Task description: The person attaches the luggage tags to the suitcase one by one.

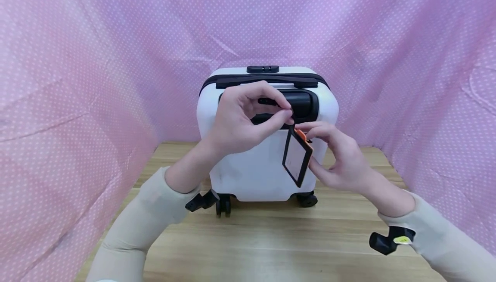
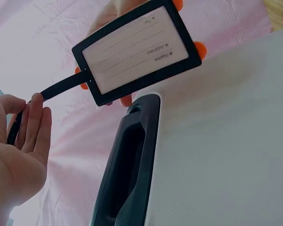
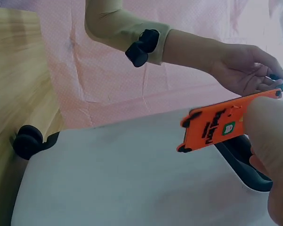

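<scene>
"What's closest to the person?"

"Two cream sleeves. Each one has a little black camera strapped on near the wrist."

"And the hands? Are they busy?"

"Both are. The left hand is nearly closed at the tips, with the thumb and fingers pinching a thin black strap."

"What about the right hand?"

"It's curled around the luggage tag on the other end of that strap, and it holds the tag by the edges."

"So where is the tag?"

"Up in the air, tilted, between the two hands and in front of the white suitcase. One side has a pale card with lines in a black frame. The back is bright orange, with black letters and a green patch."

"Is the suitcase standing up?"

"Yes, on black wheels, with a black lock on top. There are wooden boards under it."

"And way at the back?"

"A pink cloth with white dots. It hangs on the sides too."
</scene>
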Tool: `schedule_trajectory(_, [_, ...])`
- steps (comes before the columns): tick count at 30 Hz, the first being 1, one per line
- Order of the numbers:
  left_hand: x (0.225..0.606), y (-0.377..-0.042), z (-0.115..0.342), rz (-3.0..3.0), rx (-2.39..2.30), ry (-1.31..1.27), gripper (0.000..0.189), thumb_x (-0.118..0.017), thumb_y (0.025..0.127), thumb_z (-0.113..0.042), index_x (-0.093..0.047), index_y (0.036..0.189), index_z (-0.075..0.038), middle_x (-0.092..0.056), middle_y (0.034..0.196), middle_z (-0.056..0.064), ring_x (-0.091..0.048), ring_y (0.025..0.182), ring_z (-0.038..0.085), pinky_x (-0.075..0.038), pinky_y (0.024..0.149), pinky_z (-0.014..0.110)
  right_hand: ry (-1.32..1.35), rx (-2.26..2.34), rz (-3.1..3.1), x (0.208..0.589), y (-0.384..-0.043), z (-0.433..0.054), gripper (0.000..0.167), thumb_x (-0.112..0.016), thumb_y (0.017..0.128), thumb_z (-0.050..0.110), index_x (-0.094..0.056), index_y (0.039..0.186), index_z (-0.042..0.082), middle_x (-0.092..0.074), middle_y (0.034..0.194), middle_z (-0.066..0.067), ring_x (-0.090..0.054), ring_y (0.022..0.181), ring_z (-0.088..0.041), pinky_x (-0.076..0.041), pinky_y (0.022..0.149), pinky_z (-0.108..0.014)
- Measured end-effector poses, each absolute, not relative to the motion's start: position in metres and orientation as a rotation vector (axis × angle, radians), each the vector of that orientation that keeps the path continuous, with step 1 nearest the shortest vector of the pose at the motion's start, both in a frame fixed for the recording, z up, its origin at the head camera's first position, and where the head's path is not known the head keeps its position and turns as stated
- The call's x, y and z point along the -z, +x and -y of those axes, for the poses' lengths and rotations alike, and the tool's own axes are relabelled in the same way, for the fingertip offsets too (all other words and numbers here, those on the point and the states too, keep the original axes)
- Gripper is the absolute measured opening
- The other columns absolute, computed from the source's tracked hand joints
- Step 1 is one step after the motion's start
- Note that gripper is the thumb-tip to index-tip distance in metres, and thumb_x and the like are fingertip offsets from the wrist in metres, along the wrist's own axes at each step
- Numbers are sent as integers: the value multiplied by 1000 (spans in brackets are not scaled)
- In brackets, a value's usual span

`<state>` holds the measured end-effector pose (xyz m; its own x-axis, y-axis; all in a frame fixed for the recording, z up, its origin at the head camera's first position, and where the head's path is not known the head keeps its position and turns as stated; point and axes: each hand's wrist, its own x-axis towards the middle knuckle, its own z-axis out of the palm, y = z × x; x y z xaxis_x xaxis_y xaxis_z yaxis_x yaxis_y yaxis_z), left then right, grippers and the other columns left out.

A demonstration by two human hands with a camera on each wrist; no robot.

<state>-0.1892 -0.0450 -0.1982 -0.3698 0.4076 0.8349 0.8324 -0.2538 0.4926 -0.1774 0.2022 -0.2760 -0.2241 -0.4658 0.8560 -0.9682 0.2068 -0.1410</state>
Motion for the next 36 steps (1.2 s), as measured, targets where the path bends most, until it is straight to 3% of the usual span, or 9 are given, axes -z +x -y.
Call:
schedule_trajectory(4, [196,-191,46,1698,1675,-1484,7,-71,89,14,-70,96,12,-72,94,24,-79,79,27,-68,82,42,1401,-1064,1672,279,-181,-196,34,-68,103,17,-60,104,-16,-71,107,-21,-69,113,-10,-56,104,-19])
schedule_trajectory(10, [194,-195,48,1785,1705,-1444,6,-71,91,12,-70,96,10,-73,93,21,-80,79,27,-68,82,43,1388,-1001,1494,275,-179,-186,25,-73,100,14,-66,88,-7,-68,89,-17,-66,93,-19,-55,96,-16])
schedule_trajectory(14, [193,-197,49,1812,1692,-1434,6,-71,92,11,-69,97,10,-74,92,21,-80,80,26,-68,82,41,1330,-920,1407,270,-178,-181,26,-74,99,13,-67,80,-2,-70,95,-23,-72,100,-21,-57,99,-18])
schedule_trajectory(18, [190,-200,50,1857,1692,-1422,12,-71,92,11,-68,104,10,-75,92,21,-79,81,24,-67,83,39,1469,-1014,1376,260,-177,-183,23,-73,99,7,-64,82,-6,-72,99,-27,-76,114,-22,-61,102,-29])
schedule_trajectory(25, [181,-212,64,1950,1518,-1295,38,-74,94,5,-63,130,5,-78,97,17,-80,89,20,-66,89,34,1622,-1200,1412,238,-179,-198,23,-76,96,1,-64,83,-15,-70,91,-25,-78,104,-19,-63,89,-21])
schedule_trajectory(29, [172,-227,83,2025,1280,-1122,32,-74,95,-1,-70,127,1,-80,108,15,-79,99,20,-64,95,30,1622,-1394,1403,220,-182,-210,17,-72,91,-13,-59,83,-21,-71,96,-25,-79,103,-26,-64,85,-23])
schedule_trajectory(36, [170,-255,114,2205,929,-899,26,-73,98,-12,-79,122,-5,-79,124,13,-74,118,28,-61,105,43,1483,-1519,1598,204,-198,-243,11,-63,88,-26,-52,90,-25,-69,104,-16,-78,103,-23,-63,76,-19])
